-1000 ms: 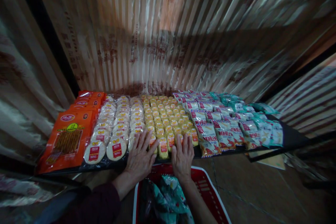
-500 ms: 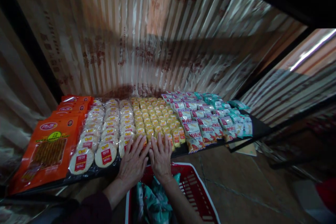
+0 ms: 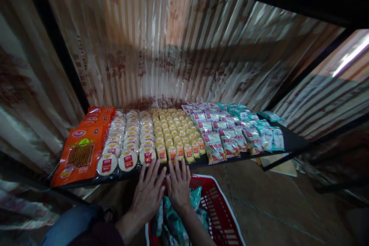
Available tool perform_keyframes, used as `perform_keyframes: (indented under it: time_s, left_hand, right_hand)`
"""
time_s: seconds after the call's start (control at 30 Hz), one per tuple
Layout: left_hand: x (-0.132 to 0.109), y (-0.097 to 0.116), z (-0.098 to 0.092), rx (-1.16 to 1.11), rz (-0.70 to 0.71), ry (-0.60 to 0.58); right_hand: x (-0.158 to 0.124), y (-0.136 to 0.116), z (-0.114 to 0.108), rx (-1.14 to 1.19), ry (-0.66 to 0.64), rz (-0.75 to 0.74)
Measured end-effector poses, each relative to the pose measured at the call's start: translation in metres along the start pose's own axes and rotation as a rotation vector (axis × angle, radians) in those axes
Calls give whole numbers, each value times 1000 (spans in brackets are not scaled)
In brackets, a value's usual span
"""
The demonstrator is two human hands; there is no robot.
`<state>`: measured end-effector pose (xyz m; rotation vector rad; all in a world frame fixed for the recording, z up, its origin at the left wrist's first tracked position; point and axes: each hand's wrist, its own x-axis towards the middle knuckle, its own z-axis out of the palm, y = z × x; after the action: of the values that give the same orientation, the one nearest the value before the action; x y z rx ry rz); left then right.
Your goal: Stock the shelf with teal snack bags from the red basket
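Midway along the front edge of the flat black shelf (image 3: 294,140): small yellow plastic-wrapped packs (image 3: 188,153) stand in close columns, front row near the lip. Left hand (image 3: 147,191): palm down, fingers extended and slightly spread, nothing held. Right hand (image 3: 178,189): beside it, similar pose, likewise holding nothing. Fingertips of both lie right at the front of the yellow row; whether they press on it cannot be told. Step in hand, as judged: evening up that row. Next move would seem to call for light, level pressure, fingers flat, so no pack tips. Below: red plastic basket with a white rim (image 3: 198,181), containing shiny teal packets (image 3: 196,196).

Labels. Round white wafers in clear wrap (image 3: 128,160): red labels, pale characters, too small to read. Yellow packs: orange-red labels, illegible. Flat orange pouches (image 3: 82,153): oval pinkish logo, yellow-green spot, window onto brown sticks. White bags with striped edges (image 3: 213,147): bold red characters, Chinese in look, wording uncertain. Pale striped backing sheet (image 3: 161,65): dark red characters, blurred.
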<state>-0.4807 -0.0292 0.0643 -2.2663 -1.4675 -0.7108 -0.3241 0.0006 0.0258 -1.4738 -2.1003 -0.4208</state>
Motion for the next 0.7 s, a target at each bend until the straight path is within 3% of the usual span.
perform_keyframes:
  time_s: [0.17, 0.43, 0.57, 0.7]
  left_hand:
    - [-21, 3, -11, -4, -124, 3]
    - [-20, -43, -7, 66, -301, -138]
    - [-16, -54, 0, 33, -297, -164]
    - [-17, -51, -5, -3, -275, -163]
  right_hand:
    - [3, -9, 4, 14, -79, 38]
    - [3, -10, 1, 101, -51, 9]
    - [-7, -8, -6, 125, -43, 20]
    - [-33, -4, -16, 163, -89, 31]
